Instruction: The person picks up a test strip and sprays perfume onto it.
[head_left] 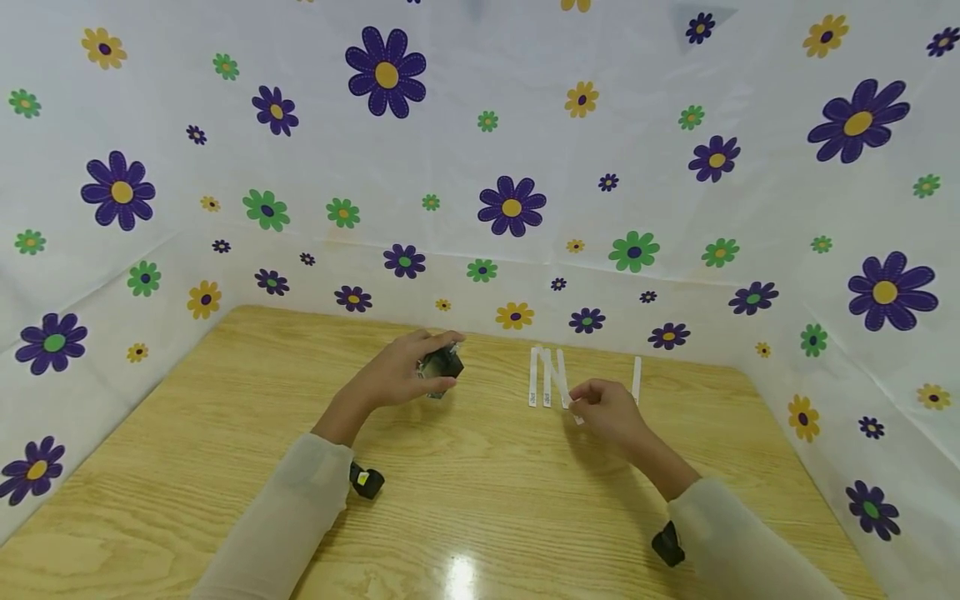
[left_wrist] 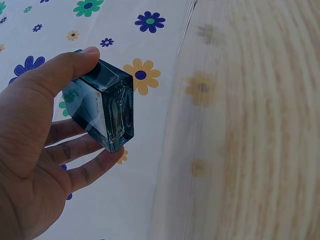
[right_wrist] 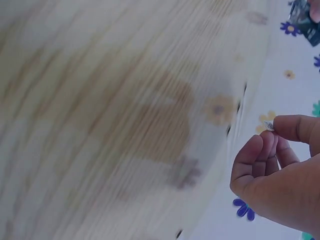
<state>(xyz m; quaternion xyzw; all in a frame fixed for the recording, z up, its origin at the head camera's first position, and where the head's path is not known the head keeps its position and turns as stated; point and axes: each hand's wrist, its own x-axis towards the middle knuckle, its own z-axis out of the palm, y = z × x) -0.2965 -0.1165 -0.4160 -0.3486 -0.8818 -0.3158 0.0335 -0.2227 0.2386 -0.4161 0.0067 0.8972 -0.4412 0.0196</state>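
Observation:
In the head view my left hand grips a dark blue-green glass perfume bottle above the back of the table. The left wrist view shows the bottle tilted, its thick clear base facing outward, with the thumb on one side and fingertips on the other. Between thumb and fingers my right hand pinches the end of a narrow white paper strip with small dark print. This strip slants across the others in the head view. Left of the hand lie several similar strips, roughly side by side.
One more white strip lies farther right, partly hidden behind the right hand. The wooden table meets a white flower-printed cloth at the back and sides. Black wrist cameras hang beneath both sleeves.

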